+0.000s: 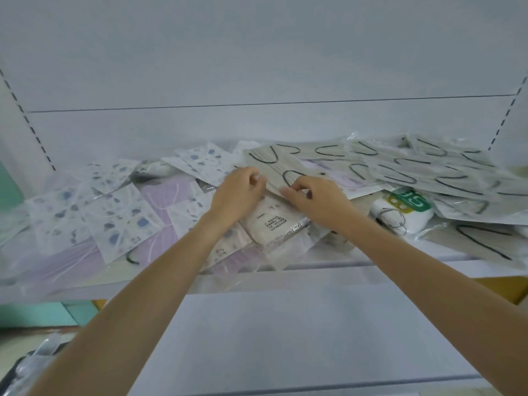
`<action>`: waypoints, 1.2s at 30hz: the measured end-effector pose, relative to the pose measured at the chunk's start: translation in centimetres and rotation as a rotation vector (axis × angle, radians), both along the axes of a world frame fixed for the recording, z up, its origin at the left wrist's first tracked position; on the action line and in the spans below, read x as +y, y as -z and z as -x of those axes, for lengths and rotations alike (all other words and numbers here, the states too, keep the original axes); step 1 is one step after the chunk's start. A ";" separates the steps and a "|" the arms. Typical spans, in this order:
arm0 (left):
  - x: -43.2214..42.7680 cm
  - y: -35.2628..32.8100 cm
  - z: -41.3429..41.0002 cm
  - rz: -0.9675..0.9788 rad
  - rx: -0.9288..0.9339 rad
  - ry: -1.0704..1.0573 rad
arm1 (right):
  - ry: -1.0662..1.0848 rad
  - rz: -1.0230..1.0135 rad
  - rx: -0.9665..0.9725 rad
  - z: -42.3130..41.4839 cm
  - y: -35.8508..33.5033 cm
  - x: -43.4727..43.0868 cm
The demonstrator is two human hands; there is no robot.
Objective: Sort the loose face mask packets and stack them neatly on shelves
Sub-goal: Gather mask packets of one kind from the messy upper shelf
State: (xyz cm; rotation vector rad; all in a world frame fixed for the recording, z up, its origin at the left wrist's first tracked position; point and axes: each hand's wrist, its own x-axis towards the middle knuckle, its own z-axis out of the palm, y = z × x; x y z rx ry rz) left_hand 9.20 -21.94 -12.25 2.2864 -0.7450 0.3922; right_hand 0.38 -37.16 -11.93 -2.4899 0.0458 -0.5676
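Loose face mask packets cover a white shelf [285, 281]. At the middle, my left hand [238, 195] and my right hand [317, 197] both pinch the near edge of a beige mask packet with black ear loops [274, 164]. Under my hands lies a white packet with printed text [271, 221]. Blue-patterned white packets [120, 221] and lilac packets [163, 192] spread over the left half. Several more beige packets with black loops [423, 167] pile up on the right.
A white mask packet with a green label [405, 207] lies right of my right hand. A lower white shelf [285, 338] juts out beneath. Slotted uprights [31, 124] frame the back panel. A clear bag [34, 364] sits at bottom left.
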 end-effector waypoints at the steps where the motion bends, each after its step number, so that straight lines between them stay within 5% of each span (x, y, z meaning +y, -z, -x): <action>1: 0.0 -0.1 -0.5 -0.016 0.010 -0.017 | -0.007 -0.001 -0.044 -0.3 -0.2 -0.1; 3: 0.2 -0.3 -1.3 -0.047 0.028 -0.048 | 0.022 0.130 -0.060 -1.2 -0.6 -0.8; 7: 0.7 -0.3 -1.8 -0.043 0.000 -0.151 | -0.037 0.387 0.225 -2.0 -1.2 -1.9; 10: 0.6 -0.6 -1.8 0.087 0.010 -0.118 | -0.051 0.301 0.148 -2.5 -1.0 -2.2; 14: -0.1 -1.9 -1.1 0.289 0.289 -0.022 | -0.098 0.158 -0.130 -2.6 -1.3 -1.3; 18: -0.1 -2.1 -1.2 0.324 0.308 -0.143 | -0.416 0.166 -0.007 -1.9 -1.0 0.5; 26: 4.8 -1.2 -2.5 0.443 0.146 -0.133 | -0.046 0.304 0.132 -2.6 0.6 0.0; 31: 6.6 -1.2 -1.7 0.400 0.165 -0.249 | 0.077 0.008 -0.048 -3.2 0.3 1.3; 34: 6.1 -1.5 -0.6 0.506 0.275 -0.132 | -0.002 -0.168 -0.174 -2.4 -0.5 2.5; 36: 5.3 -2.0 -0.3 0.556 0.386 -0.046 | -0.173 -0.115 -0.124 -1.7 -0.7 3.6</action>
